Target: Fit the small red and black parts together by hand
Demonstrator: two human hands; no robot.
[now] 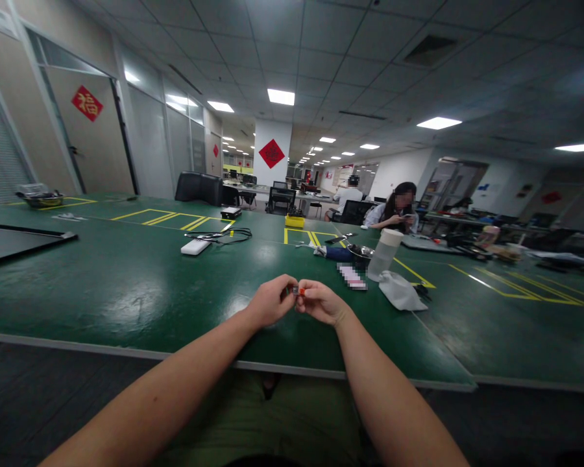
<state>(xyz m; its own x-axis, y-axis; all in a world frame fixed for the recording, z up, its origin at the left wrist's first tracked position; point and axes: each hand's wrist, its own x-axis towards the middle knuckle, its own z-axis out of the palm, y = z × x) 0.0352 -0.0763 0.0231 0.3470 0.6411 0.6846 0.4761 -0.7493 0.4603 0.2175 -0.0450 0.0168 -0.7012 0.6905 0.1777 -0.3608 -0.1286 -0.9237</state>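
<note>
1. The left hand (272, 299) and the right hand (321, 301) meet over the near part of the green bench (141, 292), forearms crossing its pale front edge (175, 356).
2. Between them, at the fingertips, is a small grey-and-orange piece (299, 292); whether it is one body or two parts put together, I cannot tell.
3. Both grips are narrow: the left thumb and fingers pinch the grey end, the right thumb and forefinger the orange end.
4. To the left of the hands, a broad stretch of green surface runs out to the dark panel (19, 243) at the side; ahead, more of it reaches to the white box (195, 247) and the black cables (231, 236).
5. Room is tighter to the right: a blurred pink-and-white item (352, 276) lies near the right hand, with the translucent bottle (384, 256) upright behind it and the white bag (400, 292) just beside the bottle.
6. A seam in the bench slants past the bag down to the near edge.
7. The piece's long axis seems to lie roughly level, side to side, grey toward the left hand and orange toward the right; fingers cover much of it.
</note>
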